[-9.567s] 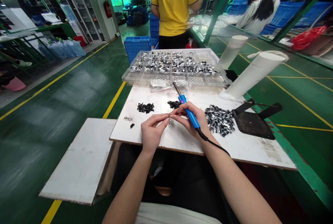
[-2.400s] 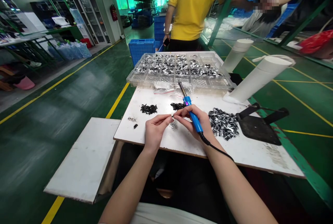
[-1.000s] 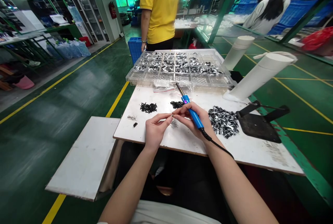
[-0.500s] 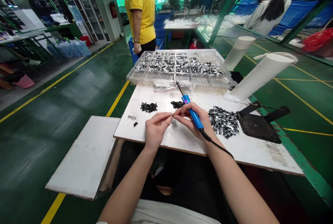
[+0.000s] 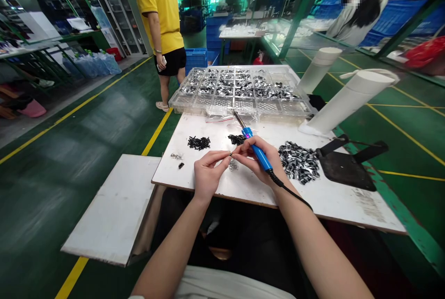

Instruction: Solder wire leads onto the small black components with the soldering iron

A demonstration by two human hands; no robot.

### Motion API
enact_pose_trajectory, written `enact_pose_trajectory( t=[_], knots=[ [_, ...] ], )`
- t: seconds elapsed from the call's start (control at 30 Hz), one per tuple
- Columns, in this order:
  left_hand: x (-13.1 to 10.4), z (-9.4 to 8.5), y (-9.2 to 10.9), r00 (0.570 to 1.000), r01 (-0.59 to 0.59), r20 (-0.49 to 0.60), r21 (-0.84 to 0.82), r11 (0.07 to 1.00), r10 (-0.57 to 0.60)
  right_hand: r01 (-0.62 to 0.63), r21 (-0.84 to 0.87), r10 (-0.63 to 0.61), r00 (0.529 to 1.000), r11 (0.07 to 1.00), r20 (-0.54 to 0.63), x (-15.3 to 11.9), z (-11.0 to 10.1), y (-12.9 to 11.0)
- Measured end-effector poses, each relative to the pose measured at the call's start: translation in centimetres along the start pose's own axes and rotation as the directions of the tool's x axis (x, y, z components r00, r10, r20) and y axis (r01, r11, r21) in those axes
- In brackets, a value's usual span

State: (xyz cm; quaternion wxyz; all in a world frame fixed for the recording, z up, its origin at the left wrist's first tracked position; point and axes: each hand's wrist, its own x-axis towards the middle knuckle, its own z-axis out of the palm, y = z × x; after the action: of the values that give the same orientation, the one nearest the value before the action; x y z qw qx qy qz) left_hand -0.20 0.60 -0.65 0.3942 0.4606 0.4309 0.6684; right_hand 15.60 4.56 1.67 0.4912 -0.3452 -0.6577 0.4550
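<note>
My right hand holds a blue soldering iron, its metal tip pointing up and away over the table. The thumb and fingertips of that hand also meet those of my left hand at a tiny dark part, too small to name. My left hand is closed in a pinch on this part. Just below the fingertips lies a small heap of fine silvery pieces. Two piles of small black parts, a left pile and a right pile, lie beyond my hands.
A clear compartment tray full of shiny parts stands at the back. Right of my hands are a heap of glossy black pieces, a black metal stand and white tubes. A person in yellow stands beyond the table.
The person in yellow has moved to the left. My hands stay together in nearly the same place, and the soldering iron has shifted very slightly left.
</note>
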Motion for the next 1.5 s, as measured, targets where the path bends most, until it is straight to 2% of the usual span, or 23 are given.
enact_pose_trajectory(
  t=[0.2, 0.4, 0.9, 1.17, 1.4, 1.5],
  knots=[
    [-0.13, 0.10, 0.21, 1.000, -0.002, -0.007, 0.026, 1.000, 0.002, -0.012, 0.006, 0.012, 1.000, 1.000, 0.013, 0.06, -0.09, 0.07],
    [-0.22, 0.02, 0.40, 1.000, -0.002, 0.005, 0.060, 0.998, 0.001, 0.015, -0.056, -0.013, 0.999, 0.998, 0.031, 0.05, -0.32, 0.31],
    [-0.11, -0.30, 0.52, 0.998, -0.034, 0.056, 0.085, 0.996, 0.030, 0.012, -0.043, -0.010, 0.999, 0.999, 0.035, 0.04, -0.45, 0.53],
    [-0.04, 0.02, 0.24, 0.995, 0.095, 0.026, -0.019, 0.995, -0.095, 0.023, -0.005, -0.023, 1.000, 1.000, 0.009, 0.10, -0.11, 0.13],
    [-0.08, 0.10, -0.04, 0.988, 0.157, 0.018, -0.013, 0.988, -0.156, 0.010, -0.002, -0.010, 1.000, 1.000, -0.010, 0.10, -0.06, 0.22],
    [-0.23, 0.28, 0.00, 0.990, 0.142, -0.002, 0.005, 0.990, -0.142, 0.000, -0.003, 0.000, 1.000, 1.000, -0.004, 0.10, -0.12, 0.17]
  ],
)
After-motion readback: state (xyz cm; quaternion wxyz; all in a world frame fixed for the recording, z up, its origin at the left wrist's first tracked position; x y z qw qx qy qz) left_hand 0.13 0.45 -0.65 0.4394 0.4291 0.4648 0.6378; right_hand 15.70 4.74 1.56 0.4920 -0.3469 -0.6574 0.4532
